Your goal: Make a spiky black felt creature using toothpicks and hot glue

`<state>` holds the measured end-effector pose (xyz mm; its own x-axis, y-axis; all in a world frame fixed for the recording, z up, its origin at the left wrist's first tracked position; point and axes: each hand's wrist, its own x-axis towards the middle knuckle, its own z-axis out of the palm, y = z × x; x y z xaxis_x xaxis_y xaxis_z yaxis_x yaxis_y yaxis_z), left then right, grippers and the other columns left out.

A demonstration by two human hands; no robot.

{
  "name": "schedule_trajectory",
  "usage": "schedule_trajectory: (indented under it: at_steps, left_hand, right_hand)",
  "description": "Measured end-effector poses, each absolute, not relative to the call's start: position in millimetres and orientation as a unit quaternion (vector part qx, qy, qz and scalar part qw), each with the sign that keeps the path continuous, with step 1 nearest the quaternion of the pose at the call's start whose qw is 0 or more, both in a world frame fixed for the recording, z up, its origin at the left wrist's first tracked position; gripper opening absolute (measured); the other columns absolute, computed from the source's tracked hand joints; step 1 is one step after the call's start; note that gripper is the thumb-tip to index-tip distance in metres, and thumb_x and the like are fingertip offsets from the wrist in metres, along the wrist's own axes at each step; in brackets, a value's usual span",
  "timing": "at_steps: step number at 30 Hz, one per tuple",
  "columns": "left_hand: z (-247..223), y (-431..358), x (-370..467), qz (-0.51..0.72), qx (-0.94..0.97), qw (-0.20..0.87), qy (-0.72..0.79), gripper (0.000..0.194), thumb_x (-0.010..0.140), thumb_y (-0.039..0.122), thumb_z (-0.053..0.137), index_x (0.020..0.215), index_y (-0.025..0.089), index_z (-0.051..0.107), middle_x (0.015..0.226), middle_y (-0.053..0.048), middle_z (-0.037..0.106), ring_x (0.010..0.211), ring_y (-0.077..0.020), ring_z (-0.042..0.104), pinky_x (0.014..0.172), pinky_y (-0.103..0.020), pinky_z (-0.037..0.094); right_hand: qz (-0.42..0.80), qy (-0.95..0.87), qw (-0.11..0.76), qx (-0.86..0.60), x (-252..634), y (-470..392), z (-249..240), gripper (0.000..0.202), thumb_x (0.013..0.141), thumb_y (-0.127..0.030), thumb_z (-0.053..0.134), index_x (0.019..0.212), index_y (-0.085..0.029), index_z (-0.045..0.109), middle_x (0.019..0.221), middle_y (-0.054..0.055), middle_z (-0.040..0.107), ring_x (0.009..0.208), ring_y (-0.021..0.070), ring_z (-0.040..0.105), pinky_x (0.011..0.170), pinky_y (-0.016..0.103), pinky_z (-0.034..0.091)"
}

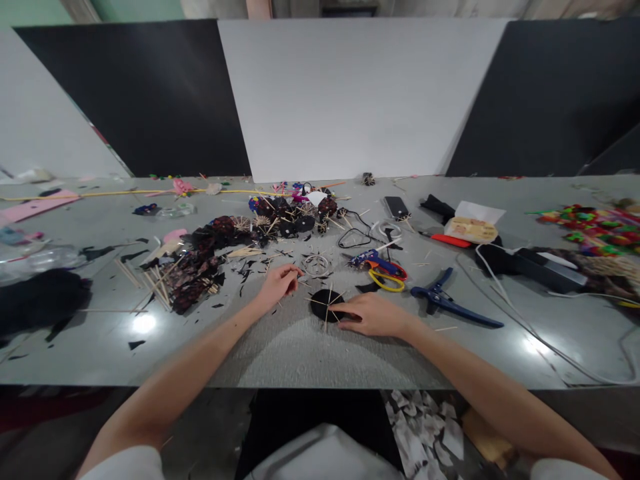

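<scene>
Across the cluttered gray table point(280, 360), white and black panels point(365, 100) stand upright.

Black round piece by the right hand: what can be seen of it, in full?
The black round piece lies on the gray table in front of the person. It is dull and dark, perhaps cloth or felt. Several thin, pale sticks, wooden by their look, fan out like spokes from near its middle and reach past its edge. The right hand touches it with an extended finger near where they meet; the left hand is apart from it. How the sticks are fixed cannot be made out.
</scene>
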<state>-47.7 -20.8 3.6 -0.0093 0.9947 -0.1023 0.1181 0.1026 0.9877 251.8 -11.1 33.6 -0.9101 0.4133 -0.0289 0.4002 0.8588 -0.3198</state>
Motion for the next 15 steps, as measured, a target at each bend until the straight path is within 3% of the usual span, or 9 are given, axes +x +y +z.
schedule_trajectory:
  at_steps: [15]
  left_hand:
    - [5.1,-20.9,-47.2,0.441,0.509,0.489,0.555,0.023,0.086,0.038,0.055,0.09,0.019,0.065,0.056,0.004,0.059,0.041,-0.0096,0.046,0.04,-0.02,0.031]
  right_hand:
    - [0.164,-0.961,0.008,-0.224,251.1,-12.0,39.2,0.048,0.103,-0.054,0.053,0.142,-0.028,0.064,0.115,0.009,0.079,0.096,0.0244,0.074,0.085,0.033,0.05]
